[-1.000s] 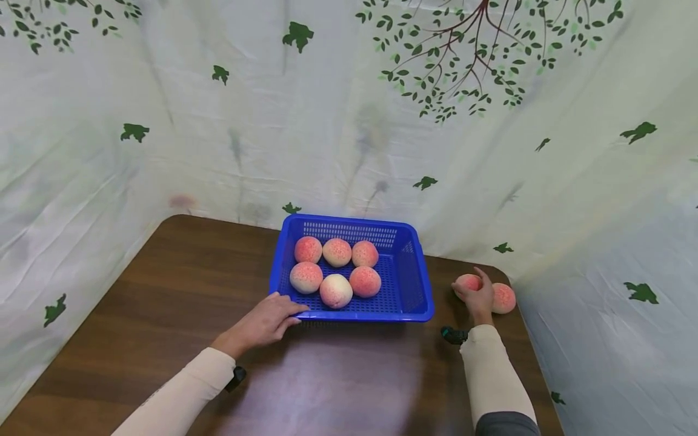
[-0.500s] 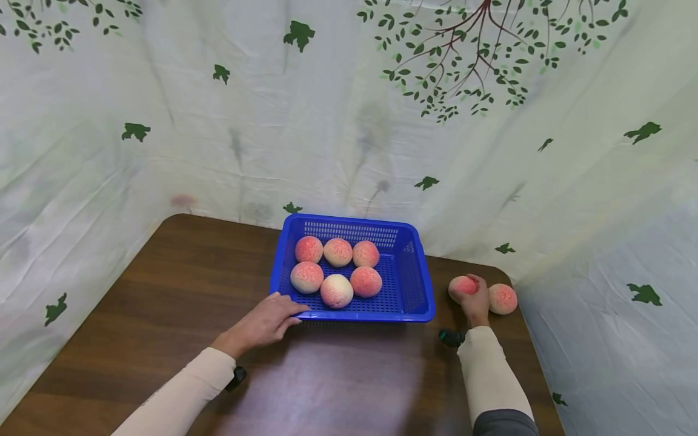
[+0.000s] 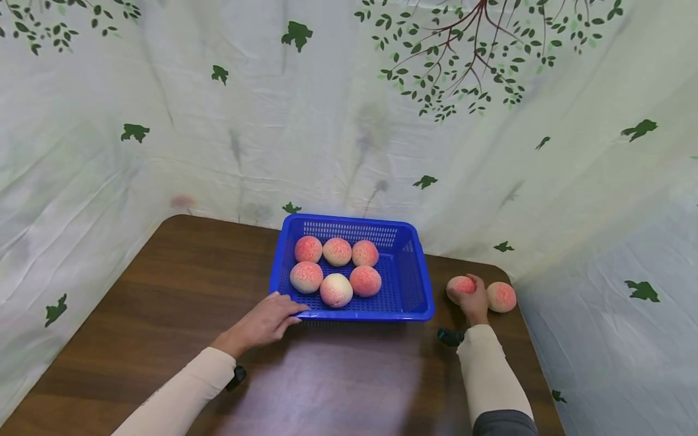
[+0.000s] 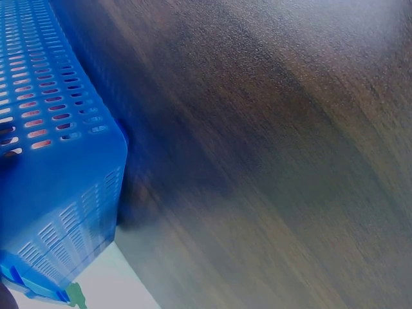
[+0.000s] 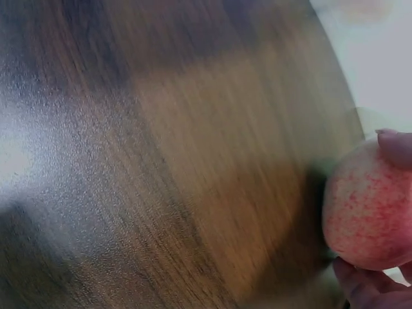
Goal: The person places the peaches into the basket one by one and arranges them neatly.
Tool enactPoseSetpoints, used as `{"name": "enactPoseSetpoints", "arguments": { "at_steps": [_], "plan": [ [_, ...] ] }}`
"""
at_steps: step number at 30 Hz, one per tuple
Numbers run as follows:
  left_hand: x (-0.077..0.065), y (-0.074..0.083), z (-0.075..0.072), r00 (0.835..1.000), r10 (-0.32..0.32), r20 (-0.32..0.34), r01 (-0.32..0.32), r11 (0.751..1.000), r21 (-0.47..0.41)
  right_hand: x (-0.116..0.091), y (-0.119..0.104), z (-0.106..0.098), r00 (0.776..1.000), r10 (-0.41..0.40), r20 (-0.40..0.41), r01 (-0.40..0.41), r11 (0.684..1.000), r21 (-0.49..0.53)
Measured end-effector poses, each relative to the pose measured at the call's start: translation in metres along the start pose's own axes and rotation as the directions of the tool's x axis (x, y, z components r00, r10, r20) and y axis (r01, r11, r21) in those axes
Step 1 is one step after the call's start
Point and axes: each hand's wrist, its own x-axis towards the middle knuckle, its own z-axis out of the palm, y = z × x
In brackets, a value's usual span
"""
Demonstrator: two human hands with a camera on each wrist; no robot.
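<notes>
With its fingers over the front-left rim and the thumb outside, my left hand (image 3: 268, 321) grips the blue plastic basket (image 3: 376, 316). Several pink-and-cream peaches (image 3: 336, 290) lie inside it in two rows. To the right of the basket, my right hand (image 3: 476, 300) holds another peach (image 3: 459, 286) between thumb and fingers. The right wrist view shows that peach (image 5: 367, 206) close up, low over or on the table; which one I cannot tell. A second loose peach (image 3: 501, 297) sits just right of that hand. In the left wrist view the basket's slotted side (image 4: 64, 167) appears.
The brown wooden table (image 3: 349, 375) holds everything. Its right edge runs close beside the loose peach. Behind it hangs a pale curtain (image 3: 327, 121) with leaf prints, which also covers both sides. The basket's right part shows bare floor (image 3: 400, 284).
My right hand has closed round the peach and shifted it slightly left, away from the other loose peach. The left hand and basket stay in place.
</notes>
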Motion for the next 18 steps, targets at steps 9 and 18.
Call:
{"name": "enactPoseSetpoints", "arguments": {
  "at_steps": [9, 18],
  "plan": [
    [0.002, 0.001, 0.000, 1.000, 0.004, 0.004, -0.004, 1.000, 0.002, -0.009, -0.011, -0.007, 1.000, -0.001, -0.004, 0.002, 0.999, 0.037],
    [0.001, 0.000, 0.000, 1.000, -0.003, 0.016, 0.003, 1.000, 0.007, -0.021, -0.041, -0.010, 0.999, -0.050, 0.018, 0.049, 0.996, 0.072]
  ]
}}
